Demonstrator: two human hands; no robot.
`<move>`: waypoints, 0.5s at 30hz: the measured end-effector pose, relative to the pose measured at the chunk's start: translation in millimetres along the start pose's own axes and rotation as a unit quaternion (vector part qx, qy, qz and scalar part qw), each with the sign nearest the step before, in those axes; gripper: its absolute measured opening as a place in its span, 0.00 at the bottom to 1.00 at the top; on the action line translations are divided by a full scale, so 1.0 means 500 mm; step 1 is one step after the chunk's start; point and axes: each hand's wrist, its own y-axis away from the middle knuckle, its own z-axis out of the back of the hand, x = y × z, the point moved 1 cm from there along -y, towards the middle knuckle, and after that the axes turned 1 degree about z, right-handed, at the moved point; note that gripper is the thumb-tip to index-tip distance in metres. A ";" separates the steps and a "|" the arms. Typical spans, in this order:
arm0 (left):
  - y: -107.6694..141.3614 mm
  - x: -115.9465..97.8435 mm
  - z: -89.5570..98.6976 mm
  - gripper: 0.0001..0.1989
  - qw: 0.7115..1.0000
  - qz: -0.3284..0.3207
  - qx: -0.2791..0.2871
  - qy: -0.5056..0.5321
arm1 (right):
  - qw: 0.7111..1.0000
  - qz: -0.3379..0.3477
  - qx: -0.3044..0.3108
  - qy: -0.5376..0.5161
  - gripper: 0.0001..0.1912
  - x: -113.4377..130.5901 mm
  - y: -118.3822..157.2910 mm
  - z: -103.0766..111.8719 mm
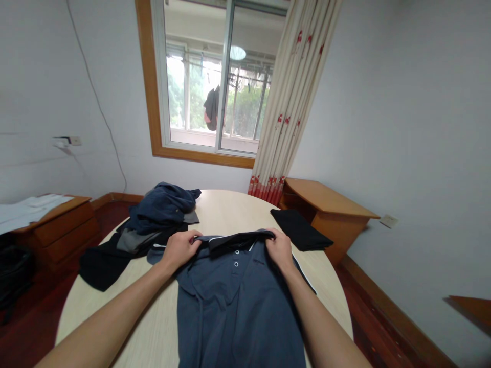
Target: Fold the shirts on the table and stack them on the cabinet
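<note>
A dark grey polo shirt (245, 306) with a black collar, white piping and two pale buttons lies front up on the round table, its collar end away from me. My left hand (183, 250) pinches the shirt at the shoulder, left of the collar. On the other side, my right hand (280, 248) grips the fabric by the right end of the collar. The collar (238, 239) stretches between both hands, slightly raised. Part of a sleeve with white trim shows beyond each hand. The shirt's hem runs out of view at the bottom.
On the pale round table (226, 204), a heap of dark clothes (161, 209) sits at the back left. A folded black garment (301, 230) lies at the right edge. Beyond stand a wooden desk (330, 197), a curtain (291, 102) and a window. A drawer cabinet (65, 235) is at left.
</note>
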 end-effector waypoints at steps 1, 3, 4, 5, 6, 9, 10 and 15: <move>0.001 -0.001 0.000 0.10 1.000 0.004 0.003 0.000 | 1.000 0.001 0.004 -0.007 0.19 0.000 0.000 -0.001; 0.001 -0.001 -0.001 0.11 1.000 0.004 0.004 0.001 | 1.000 0.005 0.011 -0.021 0.19 0.001 0.000 -0.001; 0.001 0.000 -0.001 0.11 1.000 0.001 0.003 0.001 | 0.999 0.008 0.013 -0.029 0.18 0.002 0.000 -0.001; 0.001 0.001 -0.002 0.11 1.000 -0.004 0.000 0.001 | 0.999 0.012 0.015 -0.037 0.18 0.002 0.000 -0.001; 0.001 0.003 -0.004 0.12 1.000 -0.008 -0.004 0.001 | 0.999 0.015 0.015 -0.045 0.18 0.003 0.000 -0.002; 0.000 0.009 -0.008 0.13 1.000 -0.021 -0.023 0.001 | 0.998 0.020 0.014 -0.059 0.18 0.005 0.000 -0.002; 0.000 0.011 -0.009 0.13 0.999 -0.026 -0.029 0.003 | 0.998 0.018 0.012 -0.061 0.18 0.005 0.000 -0.002; 0.001 0.018 -0.015 0.14 0.997 -0.053 -0.049 0.024 | 0.997 0.004 0.016 -0.072 0.17 0.009 0.001 0.000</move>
